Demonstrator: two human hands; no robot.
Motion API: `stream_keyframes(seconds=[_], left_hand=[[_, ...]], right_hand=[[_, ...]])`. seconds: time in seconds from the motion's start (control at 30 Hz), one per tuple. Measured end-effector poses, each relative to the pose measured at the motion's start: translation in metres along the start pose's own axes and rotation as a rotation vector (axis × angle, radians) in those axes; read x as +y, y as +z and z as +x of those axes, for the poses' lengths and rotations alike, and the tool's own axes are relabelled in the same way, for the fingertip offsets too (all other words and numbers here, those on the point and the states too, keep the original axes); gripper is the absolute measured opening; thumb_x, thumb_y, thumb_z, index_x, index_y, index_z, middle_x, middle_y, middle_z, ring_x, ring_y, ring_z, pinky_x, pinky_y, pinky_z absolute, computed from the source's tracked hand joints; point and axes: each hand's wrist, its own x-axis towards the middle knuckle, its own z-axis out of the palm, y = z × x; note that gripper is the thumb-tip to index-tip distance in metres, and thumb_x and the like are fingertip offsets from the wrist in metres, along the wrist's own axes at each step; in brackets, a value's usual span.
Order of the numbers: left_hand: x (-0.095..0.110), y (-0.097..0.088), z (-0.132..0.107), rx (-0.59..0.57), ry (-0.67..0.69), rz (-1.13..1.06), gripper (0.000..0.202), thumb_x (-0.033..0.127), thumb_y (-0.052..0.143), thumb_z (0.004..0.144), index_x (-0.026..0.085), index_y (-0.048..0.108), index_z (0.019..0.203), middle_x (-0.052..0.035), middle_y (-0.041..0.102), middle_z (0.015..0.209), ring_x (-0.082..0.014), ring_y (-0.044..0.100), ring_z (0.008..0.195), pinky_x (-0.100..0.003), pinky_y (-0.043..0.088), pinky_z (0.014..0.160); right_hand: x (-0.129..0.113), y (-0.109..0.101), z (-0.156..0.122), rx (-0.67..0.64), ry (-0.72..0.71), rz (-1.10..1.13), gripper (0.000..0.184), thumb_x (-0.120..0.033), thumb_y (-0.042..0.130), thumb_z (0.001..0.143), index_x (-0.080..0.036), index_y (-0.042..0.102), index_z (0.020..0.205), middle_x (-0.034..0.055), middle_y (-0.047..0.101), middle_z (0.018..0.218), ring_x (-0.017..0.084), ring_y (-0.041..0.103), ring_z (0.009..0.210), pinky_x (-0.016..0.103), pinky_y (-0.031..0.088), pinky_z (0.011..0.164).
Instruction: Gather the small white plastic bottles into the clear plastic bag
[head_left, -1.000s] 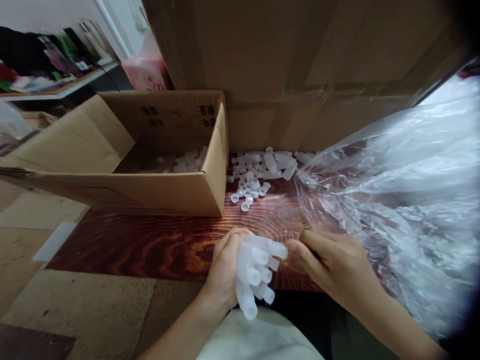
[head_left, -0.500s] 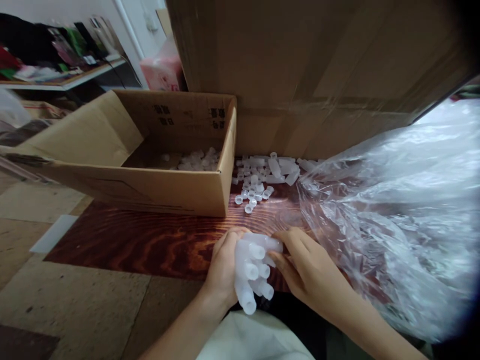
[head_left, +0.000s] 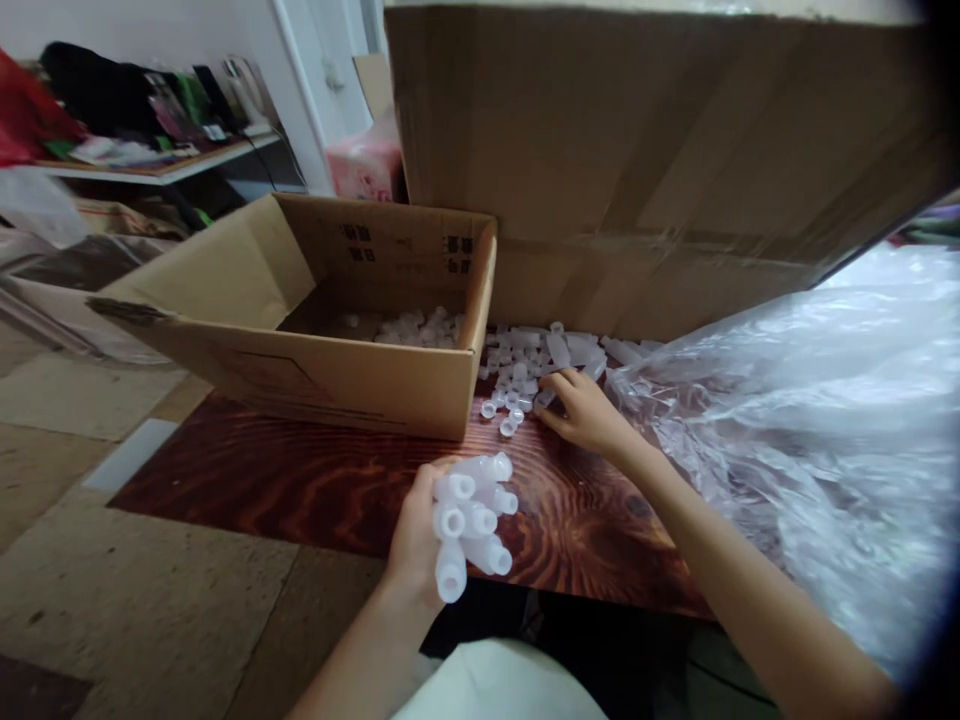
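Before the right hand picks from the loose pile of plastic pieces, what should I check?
1. Left hand grips its bundle of translucent plastic tubes: ok.
2. Right hand is at the pile of small plastic caps: ok.
3. Right hand already holds a piece: cannot tell.
4. Open cardboard box is clear of the pile: ok.
5. Clear plastic bag is off the caps: not ok, its edge lies against the pile.

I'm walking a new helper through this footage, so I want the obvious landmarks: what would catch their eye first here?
The left hand near the bottom centre grips a bunch of translucent plastic tubes. Beyond it, the right hand reaches into a pile of small caps and tubes on the dark wooden board. An open cardboard box stands at left, and a big crinkled clear plastic bag fills the right side.
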Motion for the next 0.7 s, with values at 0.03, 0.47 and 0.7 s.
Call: stream_keyframes(seconds=[0.03,0.47,0.7], left_hand=[[0.0,-0.002,0.001,-0.015,0.004,0.002,0.016,0.031,0.054,0.075,0.016,0.059,0.081,-0.0006,0.061,0.064,-0.0116,0.052,0.046,-0.02,0.044,0.044],[0.005,0.003,-0.001,0.002,-0.011,-0.04,0.011,0.028,0.049,0.078,0.018,0.052,0.077,0.0018,0.052,0.054,-0.0132,0.049,0.041,-0.022,0.041,0.04],[0.001,0.005,0.004,-0.018,0.043,-0.029,0.01,0.025,0.05,0.076,0.017,0.055,0.08,0.002,0.056,0.059,-0.0123,0.049,0.042,-0.023,0.043,0.042]], right_hand=[[0.004,0.004,0.003,-0.021,-0.008,0.008,0.019,-0.024,0.059,0.082,-0.015,0.058,0.098,0.0145,0.058,0.101,0.03,0.053,0.096,0.043,0.043,0.089],[-0.033,0.013,-0.027,0.305,0.487,0.779,0.023,-0.045,0.045,0.087,-0.022,0.043,0.088,0.0043,0.051,0.085,0.016,0.047,0.063,0.027,0.041,0.054],[-0.076,0.002,-0.061,0.33,0.625,1.283,0.026,-0.044,0.051,0.078,-0.02,0.048,0.085,-0.0014,0.042,0.069,0.01,0.036,0.053,0.021,0.034,0.046]])
